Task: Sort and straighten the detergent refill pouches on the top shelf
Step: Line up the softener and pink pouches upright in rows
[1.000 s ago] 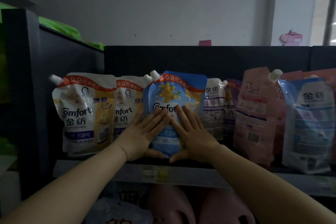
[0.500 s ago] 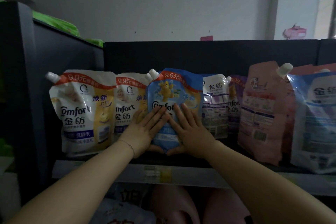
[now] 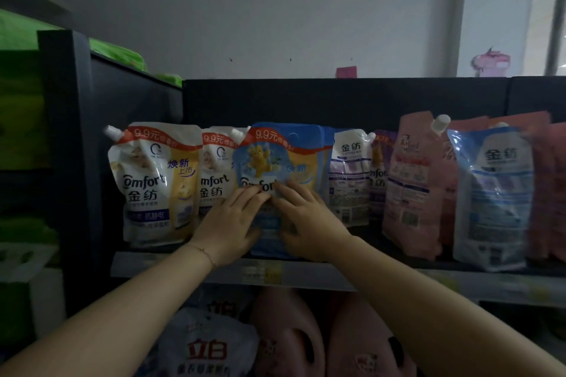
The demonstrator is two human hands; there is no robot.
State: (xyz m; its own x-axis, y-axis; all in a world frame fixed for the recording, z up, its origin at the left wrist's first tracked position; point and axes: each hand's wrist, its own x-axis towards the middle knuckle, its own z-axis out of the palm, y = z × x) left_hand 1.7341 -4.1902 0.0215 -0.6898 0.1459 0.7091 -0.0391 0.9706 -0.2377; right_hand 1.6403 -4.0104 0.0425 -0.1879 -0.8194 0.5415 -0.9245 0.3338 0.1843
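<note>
glossy plastic film blue pouch [image 3: 284,162], shiny crinkled white pouch [image 3: 153,180], matt dark shelf backboard [image 3: 337,101]

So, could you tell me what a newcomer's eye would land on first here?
The left hand and the right hand press flat against a blue pouch midway along the top shelf. To its left stand white pouches, to its right a pink pouch.

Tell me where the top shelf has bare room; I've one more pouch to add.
Bare shelf floor shows before the purple pouch, between the right hand and the pink pouch. A slim gap separates side panel and white pouch. Crowded elsewhere: pouches overlap.
</note>
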